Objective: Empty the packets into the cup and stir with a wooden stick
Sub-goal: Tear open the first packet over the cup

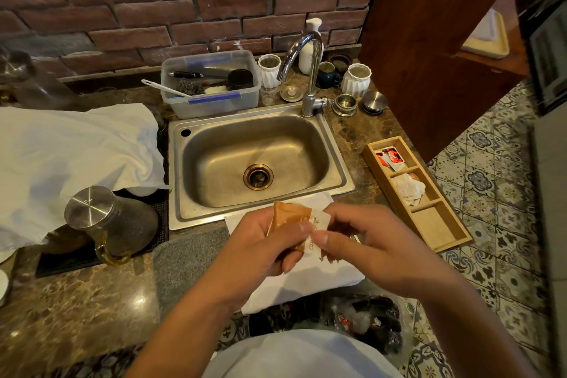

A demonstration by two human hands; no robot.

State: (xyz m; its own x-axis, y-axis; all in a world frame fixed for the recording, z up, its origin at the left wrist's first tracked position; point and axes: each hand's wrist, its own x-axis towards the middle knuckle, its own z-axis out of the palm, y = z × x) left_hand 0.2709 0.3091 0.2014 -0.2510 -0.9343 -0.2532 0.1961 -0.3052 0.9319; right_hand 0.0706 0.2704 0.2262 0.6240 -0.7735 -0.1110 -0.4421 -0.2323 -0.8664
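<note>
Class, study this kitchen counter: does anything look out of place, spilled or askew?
Nothing is spilled. One oddity: a crumpled white wrapper fills the middle compartment of the wooden tray, which itself sits askew near the counter edge. Both hands grip a brown-and-white packet, apparently unopened.

No wording can be read anywhere from where I stand; the packet [291, 224] held between both hands carries small dark print and a ring-like mark on its white end, too small to make out; the red and white sachets [391, 158] in the wooden tray [441, 225] show printing, illegible; the white pump bottle [310, 54] bears a faint mark, unreadable
</note>
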